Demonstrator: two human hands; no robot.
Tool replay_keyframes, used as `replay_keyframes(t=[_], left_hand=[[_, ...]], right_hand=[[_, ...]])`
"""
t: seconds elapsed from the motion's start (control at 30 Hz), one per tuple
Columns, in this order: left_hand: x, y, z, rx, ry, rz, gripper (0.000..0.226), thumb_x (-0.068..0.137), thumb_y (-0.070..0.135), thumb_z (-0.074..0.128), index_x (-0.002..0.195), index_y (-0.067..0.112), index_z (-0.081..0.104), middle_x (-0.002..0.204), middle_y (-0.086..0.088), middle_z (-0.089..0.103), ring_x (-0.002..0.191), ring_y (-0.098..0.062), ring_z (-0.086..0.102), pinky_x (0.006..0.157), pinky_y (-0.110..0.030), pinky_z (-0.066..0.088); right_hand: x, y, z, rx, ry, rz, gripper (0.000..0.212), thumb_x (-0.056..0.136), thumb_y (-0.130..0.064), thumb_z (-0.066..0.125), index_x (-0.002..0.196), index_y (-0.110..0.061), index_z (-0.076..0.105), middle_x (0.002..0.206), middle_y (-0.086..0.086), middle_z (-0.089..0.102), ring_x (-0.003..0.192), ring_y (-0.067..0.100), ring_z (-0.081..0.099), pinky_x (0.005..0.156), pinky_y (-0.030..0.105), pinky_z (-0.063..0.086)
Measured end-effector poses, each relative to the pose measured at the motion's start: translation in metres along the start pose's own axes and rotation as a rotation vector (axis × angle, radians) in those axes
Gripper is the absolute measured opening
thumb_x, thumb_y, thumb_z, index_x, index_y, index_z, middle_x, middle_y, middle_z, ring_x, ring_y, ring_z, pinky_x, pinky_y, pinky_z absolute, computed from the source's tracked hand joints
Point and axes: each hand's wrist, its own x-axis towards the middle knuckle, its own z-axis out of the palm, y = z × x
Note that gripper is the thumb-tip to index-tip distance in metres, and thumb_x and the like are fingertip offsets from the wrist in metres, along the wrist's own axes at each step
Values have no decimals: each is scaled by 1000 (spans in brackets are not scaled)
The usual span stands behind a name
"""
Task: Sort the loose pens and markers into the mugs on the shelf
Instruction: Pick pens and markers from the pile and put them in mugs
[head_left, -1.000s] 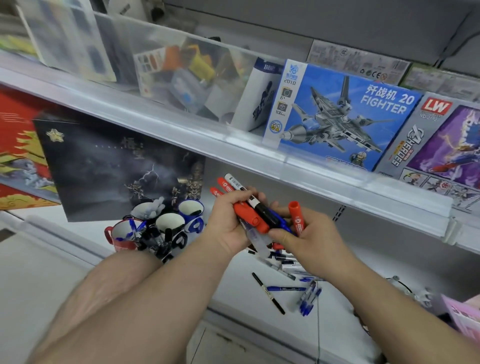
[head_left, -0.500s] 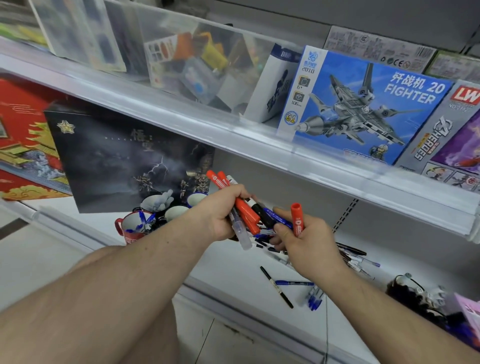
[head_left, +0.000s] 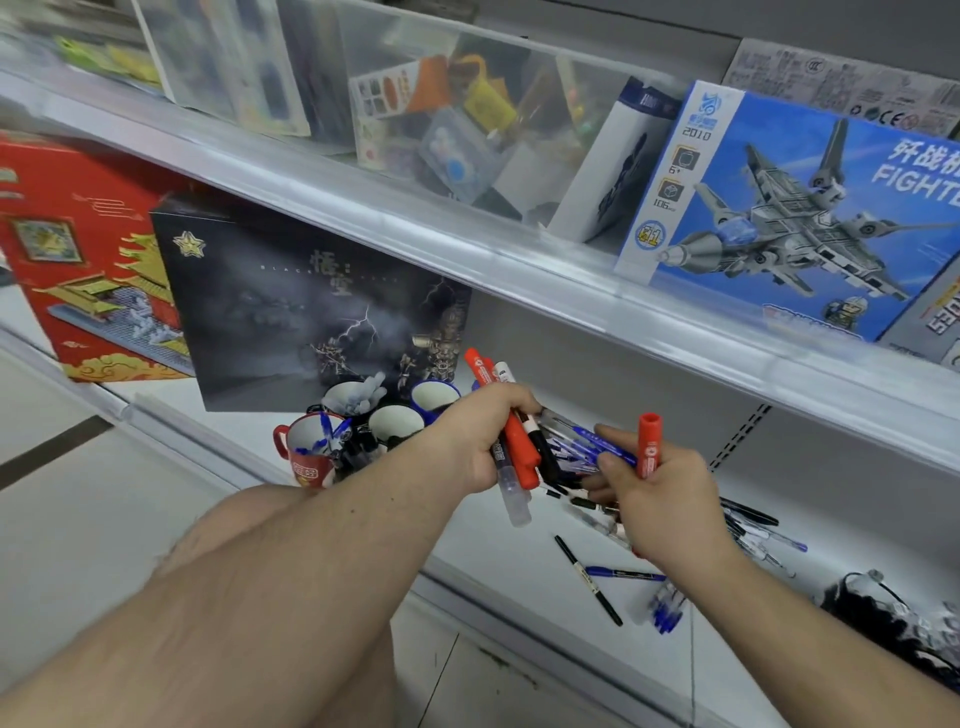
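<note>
My left hand (head_left: 480, 441) grips a bundle of markers (head_left: 519, 447), red, black and white ones, held upright over the lower shelf. My right hand (head_left: 660, 493) holds a red marker (head_left: 648, 444) upright and pinches a blue pen (head_left: 597, 441) that points towards the bundle. A cluster of mugs stands to the left: a red mug (head_left: 306, 452) with blue pens in it, a blue-rimmed mug (head_left: 434, 397), a white-lined dark mug (head_left: 395, 423) and one with pale items (head_left: 348, 397). Loose pens (head_left: 618, 574) lie on the white shelf (head_left: 519, 571) below my hands.
A black box (head_left: 291, 306) and a red box (head_left: 78, 249) stand behind the mugs. The upper shelf edge (head_left: 519, 270) runs just above my hands, with a blue fighter box (head_left: 795, 208) on it. A dark tangled item (head_left: 893, 618) lies at the right.
The view has shifted right and closer. My hands have drawn slightly apart, the left with its bundle raised more upright; the right still holds the red marker.
</note>
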Motion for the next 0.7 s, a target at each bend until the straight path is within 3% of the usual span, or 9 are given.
replay_keyframes(t=[0.07,0.2,0.27,0.43,0.57,0.7], left_hand=[[-1,1,-2,10,17,34,10,84,2,54,83,12,54,79,-11,67,63,-23,66,54,-30,54],[2,4,-12,96,23,55,17,85,-1,50,91,13,55,106,-12,73,68,-16,73,48,-24,51],[4,7,-22,122,55,68,20,85,-2,52,99,12,55,101,-10,73,65,-14,73,45,-24,51],[8,22,-54,136,97,136,36,84,-5,55,117,7,57,93,-5,75,66,-16,73,63,-31,54],[3,43,-83,185,101,204,35,88,-11,51,117,8,54,97,-9,74,69,-19,73,56,-33,58],[4,54,-119,238,136,232,33,88,-12,54,115,7,58,103,-10,74,79,-22,74,66,-34,59]], right_hand=[[1,-1,-4,43,35,8,26,98,-4,56,117,-18,67,65,0,72,59,8,69,63,19,54],[2,2,-9,68,55,27,25,98,-5,55,115,-21,66,69,4,73,61,9,70,59,14,54],[4,6,-10,80,63,40,24,98,-6,56,113,-21,67,69,4,73,65,13,72,65,20,56],[12,14,-10,72,54,60,25,98,-6,56,108,-26,66,66,2,73,66,16,72,71,28,57],[22,16,11,98,5,42,25,98,-3,55,108,-24,65,72,10,72,63,15,69,60,16,54],[36,22,45,65,-54,-9,26,97,-3,55,109,-22,68,72,9,71,59,9,68,59,13,53]])
